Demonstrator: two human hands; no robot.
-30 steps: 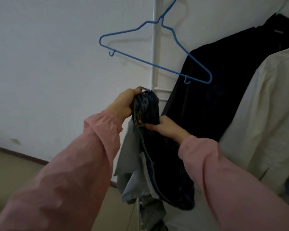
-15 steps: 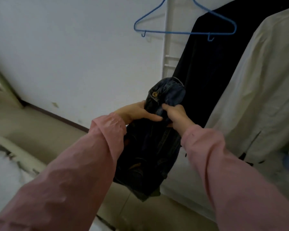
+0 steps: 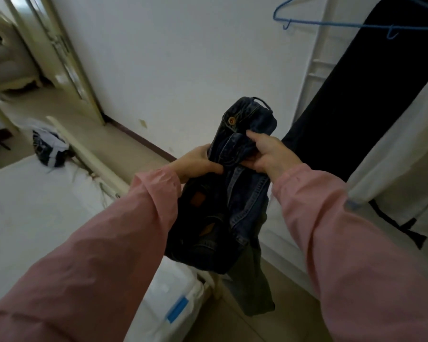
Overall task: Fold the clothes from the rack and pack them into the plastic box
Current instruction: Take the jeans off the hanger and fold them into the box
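While both hands hold the bunched waistband of one pair of dark jeans (image 3: 232,193), its legs hang free between the pink sleeves, above the floor and beside the bed (image 3: 35,218). The left hand (image 3: 195,164) curls round the bundle's left side; the right hand (image 3: 269,154) pinches the denim just below the brass button.

Risk: the loose legs could drag on the floor or snag the bed corner in carrying, and so bunched a grip may set creases.

Count: one empty blue hanger (image 3: 356,24); two garments on the rack (image 3: 315,77), one black garment (image 3: 356,95) and one cream garment (image 3: 405,149); one striped bundle (image 3: 50,149) on the bed; one pale object (image 3: 178,309) with a blue tab, possibly the plastic box.
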